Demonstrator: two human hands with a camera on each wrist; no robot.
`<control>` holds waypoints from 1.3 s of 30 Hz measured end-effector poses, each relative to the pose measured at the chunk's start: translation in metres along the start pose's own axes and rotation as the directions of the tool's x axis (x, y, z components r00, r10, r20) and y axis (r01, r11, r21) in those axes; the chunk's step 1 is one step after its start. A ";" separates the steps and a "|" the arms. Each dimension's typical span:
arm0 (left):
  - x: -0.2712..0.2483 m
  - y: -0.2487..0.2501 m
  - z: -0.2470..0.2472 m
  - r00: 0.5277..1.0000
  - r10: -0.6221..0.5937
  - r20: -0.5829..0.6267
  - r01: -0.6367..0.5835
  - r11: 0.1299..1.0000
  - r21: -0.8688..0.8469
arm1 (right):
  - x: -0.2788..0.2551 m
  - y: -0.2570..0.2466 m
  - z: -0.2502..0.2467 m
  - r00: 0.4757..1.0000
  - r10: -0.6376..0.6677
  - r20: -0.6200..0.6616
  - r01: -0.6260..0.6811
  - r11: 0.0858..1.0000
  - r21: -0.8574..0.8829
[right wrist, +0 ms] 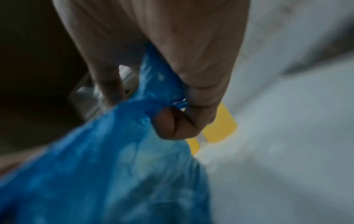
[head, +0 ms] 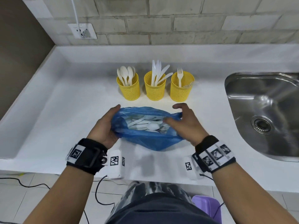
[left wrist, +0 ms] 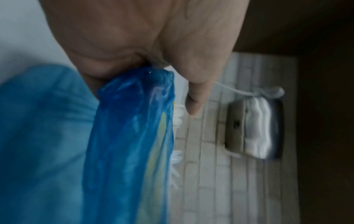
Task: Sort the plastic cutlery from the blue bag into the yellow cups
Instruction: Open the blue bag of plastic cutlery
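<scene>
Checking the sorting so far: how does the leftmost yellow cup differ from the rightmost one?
The left cup holds spoons, bowls up; the right cup holds forks. The left cup's spoons all stand inside; one of the right cup's forks leans over its rim. Both are yellow perforated cups, upright on the white counter.

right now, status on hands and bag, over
Both hands, left hand and right hand, pinching blue bag mouth open. Cutlery still inside. Yellow cups partly filled. Nothing blocking.
</scene>
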State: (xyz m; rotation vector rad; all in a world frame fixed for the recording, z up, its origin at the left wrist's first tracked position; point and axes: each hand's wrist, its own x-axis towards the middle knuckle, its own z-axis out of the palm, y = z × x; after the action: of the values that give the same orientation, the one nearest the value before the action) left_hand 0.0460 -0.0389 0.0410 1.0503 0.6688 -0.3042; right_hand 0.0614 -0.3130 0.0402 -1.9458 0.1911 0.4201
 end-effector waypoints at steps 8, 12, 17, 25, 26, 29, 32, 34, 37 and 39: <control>-0.003 -0.001 -0.002 0.830 0.548 0.104 -0.312 0.303 0.900 | 0.012 0.002 0.007 0.977 -0.207 -0.041 0.201 0.972 -0.119; -0.002 0.003 0.006 0.972 0.235 0.015 -0.225 0.911 0.347 | 0.004 -0.018 0.003 0.993 0.075 0.093 -0.116 0.780 0.615; -0.002 0.002 0.004 0.968 -0.184 0.169 0.201 0.975 -0.096 | 0.009 -0.019 -0.004 0.910 0.258 0.324 -0.401 0.357 0.843; -0.010 0.000 -0.001 0.995 -0.102 0.001 0.100 0.977 0.190 | 0.008 -0.004 -0.002 0.955 0.188 0.230 -0.296 0.671 0.680; -0.011 -0.003 -0.004 0.997 -0.078 -0.029 0.083 0.962 0.260 | 0.008 0.000 -0.002 0.972 0.182 0.150 -0.235 0.810 0.537; -0.010 -0.012 -0.014 0.980 0.090 -0.177 0.003 0.884 0.467 | 0.006 0.007 -0.002 0.993 0.099 -0.060 -0.095 0.993 0.073; -0.014 -0.017 -0.017 0.937 0.297 -0.183 -0.092 0.717 0.691 | -0.002 0.012 -0.001 0.983 0.001 -0.182 -0.060 0.946 -0.318; -0.014 -0.018 -0.018 0.926 0.355 -0.126 -0.146 0.646 0.749 | -0.007 0.009 0.001 0.974 -0.062 -0.220 -0.048 0.885 -0.462; -0.018 -0.018 -0.010 0.925 0.368 -0.095 -0.231 0.745 0.626 | -0.004 0.002 0.002 0.983 -0.105 -0.153 0.042 0.929 -0.368; -0.024 -0.016 -0.003 0.941 0.330 -0.076 -0.250 0.827 0.503 | 0.001 0.004 0.003 0.976 -0.117 -0.183 0.080 0.977 -0.200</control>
State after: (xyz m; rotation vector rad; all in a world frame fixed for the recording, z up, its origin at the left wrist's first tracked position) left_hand 0.0181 -0.0461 0.0437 1.6598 0.5730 -0.1199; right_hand 0.0602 -0.3117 0.0352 -2.1765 0.1835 0.1868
